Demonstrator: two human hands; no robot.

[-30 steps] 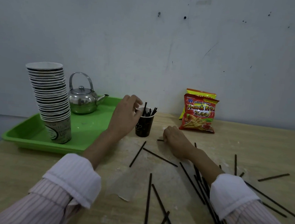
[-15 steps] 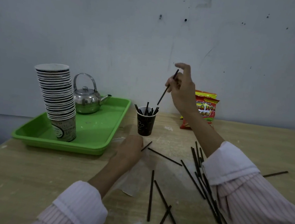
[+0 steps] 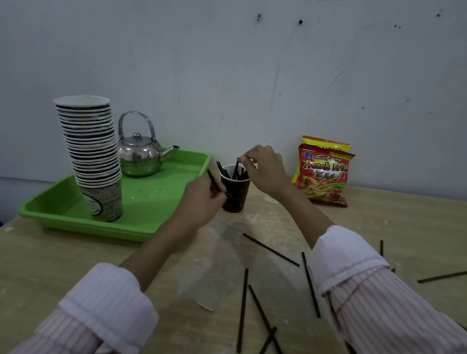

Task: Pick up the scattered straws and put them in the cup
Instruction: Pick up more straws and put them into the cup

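Observation:
A black paper cup (image 3: pixel 235 196) stands on the table with several black straws in it. My right hand (image 3: pixel 267 170) hovers over the cup's rim, its fingertips pinching the top of a straw (image 3: pixel 236 168) whose lower end is inside the cup. My left hand (image 3: pixel 201 203) is just left of the cup, closed on another black straw (image 3: pixel 213 180) that points up and to the left. Several more black straws (image 3: pixel 270 249) lie scattered on the table in front of me and to my right, some hidden under my right sleeve.
A green tray (image 3: pixel 184 203) at the left holds a tall stack of paper cups (image 3: pixel 93 153) and a steel kettle (image 3: pixel 139 154). Two snack bags (image 3: pixel 324 175) lean on the wall right of the cup. A scrap of clear wrap (image 3: pixel 206 281) lies mid-table.
My right hand came down from high above and lowered its straw into the cup. My left hand rose off the table with a straw and moved up beside the cup.

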